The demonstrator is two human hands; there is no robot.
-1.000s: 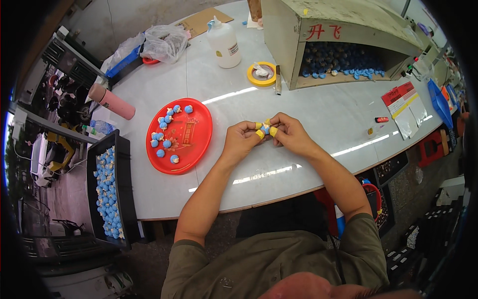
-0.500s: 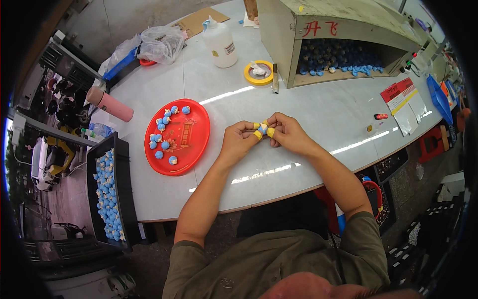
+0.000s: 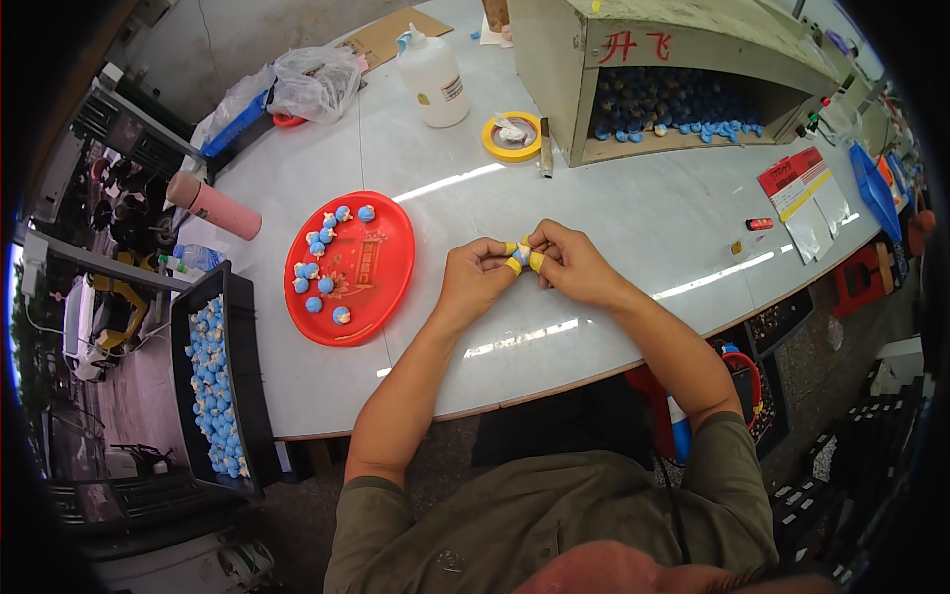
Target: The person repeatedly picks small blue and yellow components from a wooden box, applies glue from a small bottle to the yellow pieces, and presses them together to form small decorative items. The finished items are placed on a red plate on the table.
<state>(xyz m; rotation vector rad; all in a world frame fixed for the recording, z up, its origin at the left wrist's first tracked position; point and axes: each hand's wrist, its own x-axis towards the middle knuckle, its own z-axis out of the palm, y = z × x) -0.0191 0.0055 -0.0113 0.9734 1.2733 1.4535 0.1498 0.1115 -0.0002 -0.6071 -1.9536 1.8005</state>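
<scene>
Over the middle of the table, my left hand [image 3: 475,277] and my right hand [image 3: 576,263] meet fingertip to fingertip. Yellow coverings wrap the thumbs and index fingers. Pinched between them is a small blue-and-cream ball-shaped piece [image 3: 522,254], partly hidden by the fingers. To the left of my left hand lies a round red plate [image 3: 381,282], with several similar blue balls [image 3: 326,285] with cream tips set mostly along its left side.
At the left table edge stands a black bin [image 3: 255,396] full of blue pieces. A pink bottle [image 3: 223,208], white squeeze bottle [image 3: 432,84] and yellow tape roll [image 3: 512,153] lie beyond. A greenish box [image 3: 549,74] at the back holds many blue balls. Red-and-white packet [image 3: 797,183] at right.
Both hands keep their pinch on the small piece, with barely any finger movement. The whole view has shifted very slightly.
</scene>
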